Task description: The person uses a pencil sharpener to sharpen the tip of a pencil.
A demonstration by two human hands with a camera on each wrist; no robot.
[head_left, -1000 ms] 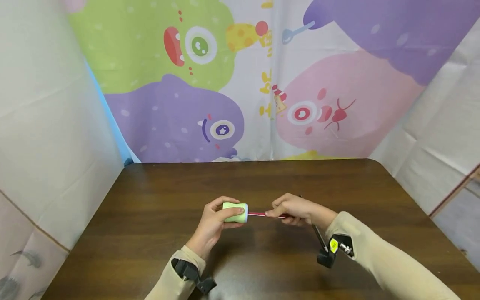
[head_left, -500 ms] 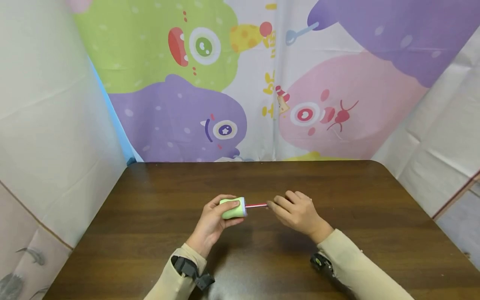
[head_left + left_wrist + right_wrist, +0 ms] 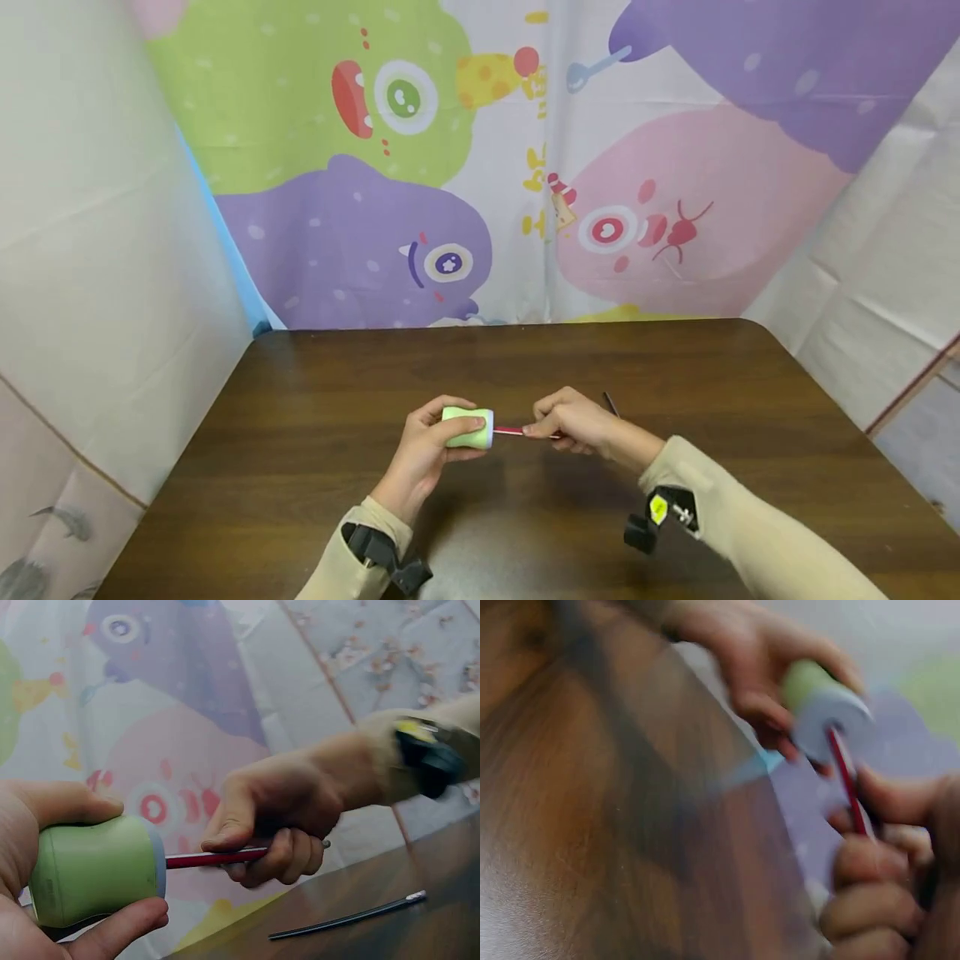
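My left hand (image 3: 422, 450) grips a light green pencil sharpener (image 3: 101, 866) with a pale lilac end, thumb on one side and fingers on the other. A red pencil (image 3: 186, 861) sticks into the hole of that end, seen face-on in the right wrist view; its tip is hidden inside. My right hand (image 3: 577, 422) holds the pencil's shaft between thumb and curled fingers, a short way from the sharpener. The pencil's far end pokes out past the fingers in the left wrist view. Both hands are above the table, sharpener and pencil roughly level.
A dark pencil-like stick (image 3: 349, 915) with a silvery end lies on the brown wooden table (image 3: 337, 375), partly behind the right wrist in the head view. A cartoon-printed curtain (image 3: 510, 250) hangs behind the table. Each sleeve carries a black wrist camera mount (image 3: 660, 517).
Half a second ago the right hand was turned with its back upward; now it has rolled back to how it was one second ago. The left hand and sharpener have barely moved.
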